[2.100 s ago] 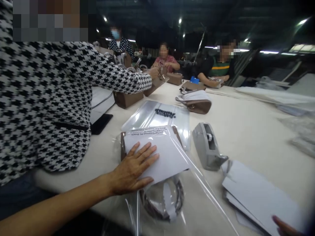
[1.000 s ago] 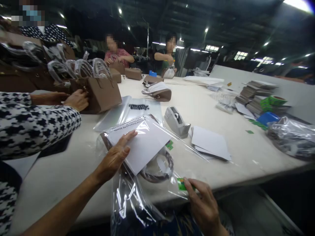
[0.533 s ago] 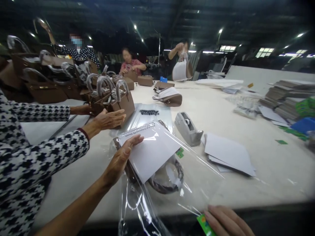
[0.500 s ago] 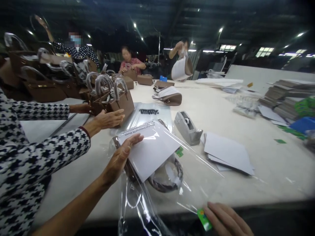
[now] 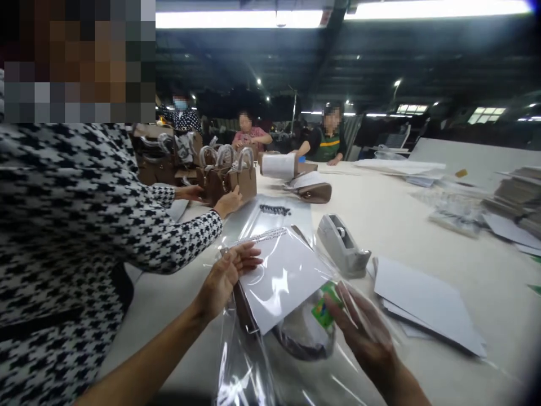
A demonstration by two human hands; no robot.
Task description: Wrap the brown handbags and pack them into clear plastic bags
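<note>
My left hand (image 5: 226, 273) grips the near left edge of the clear bag (image 5: 270, 338), thumb and fingers pinched on the film where it meets the white card (image 5: 285, 282). My right hand (image 5: 366, 332) is inside or under the film at the bag's mouth, I cannot tell which; its fingers are loosely spread and a small green tag (image 5: 323, 307) is held at the fingertips, just beside the card's lower right corner.

As I judge it, the packing is well along: the brown purse (image 5: 245, 307) already lies in the bag under the card, with its looped handle (image 5: 302, 338) showing toward me. The tag looks not yet settled in place, and the mouth of the bag is open and unsealed, so closing it is left.

Beyond the bag lies a flat stack of clear bags (image 5: 274, 217) with dark print. To its right stands a grey tape dispenser (image 5: 342, 245), and further right a loose stack of white cards (image 5: 426, 304) on the table (image 5: 422, 225).

On my left a co-worker in a houndstooth sleeve (image 5: 177, 248) has a hand (image 5: 228, 201) on a small brown bag (image 5: 232, 180) among a cluster of others with wrapped handles. A white roll (image 5: 279, 166) and another purse (image 5: 315, 193) lie farther off, where three more people sit.
</note>
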